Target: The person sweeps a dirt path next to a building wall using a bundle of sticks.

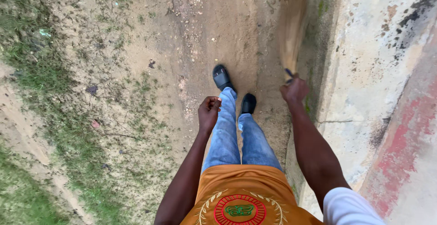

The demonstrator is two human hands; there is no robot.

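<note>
My right hand (295, 89) is shut on the base of a straw hand broom (291, 29), whose bristles point away from me and are blurred over the dirt beside a concrete edge. My left hand (208, 112) is curled into a fist in front of my left thigh and holds nothing I can see. Below are my blue jeans (236, 138), black shoes (223, 77) and an orange shirt (241, 197).
Bare sandy ground (218, 33) runs ahead. Patchy grass (41, 79) with small litter lies to the left. A raised concrete slab (378, 70) with a red-painted band (409, 143) borders the right side.
</note>
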